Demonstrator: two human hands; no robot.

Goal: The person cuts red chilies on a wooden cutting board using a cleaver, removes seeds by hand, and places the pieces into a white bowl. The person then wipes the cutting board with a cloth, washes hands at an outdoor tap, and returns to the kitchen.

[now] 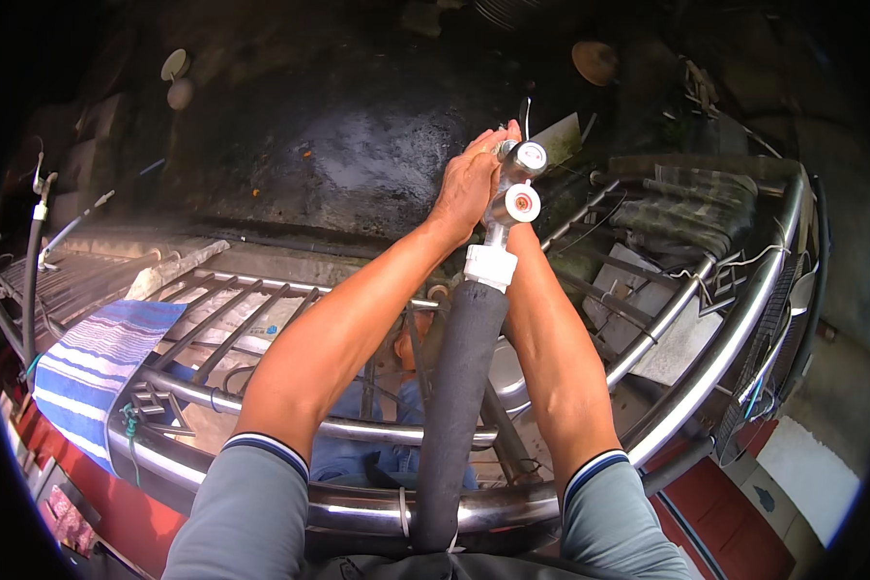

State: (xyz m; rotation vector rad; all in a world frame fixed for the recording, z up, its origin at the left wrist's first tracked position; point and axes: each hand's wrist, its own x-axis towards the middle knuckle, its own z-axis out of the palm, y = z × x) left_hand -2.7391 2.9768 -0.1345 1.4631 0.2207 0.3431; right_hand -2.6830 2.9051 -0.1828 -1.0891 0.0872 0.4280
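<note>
A chrome water tap (513, 181) with two round caps stands on a white plastic pipe fitting (490, 267). Below it runs a pipe wrapped in dark foam insulation (460, 406). My left hand (471, 181) is at the left side of the tap, fingers stretched forward and thumb side up. Most of my right hand is hidden behind the tap, with the right forearm (551, 326) leading up to it. Some fingertips (513, 129) show past the tap; whose hand they belong to is unclear. I cannot see whether either hand grips the metal.
Curved stainless-steel rails (377, 431) surround the pipe in front of me. A blue-and-white striped cloth (105, 377) hangs over them at left. Blue denim (362, 464) shows below the bars. Another upright pipe (36, 254) stands far left. Beyond lies dark, wet ground (333, 159).
</note>
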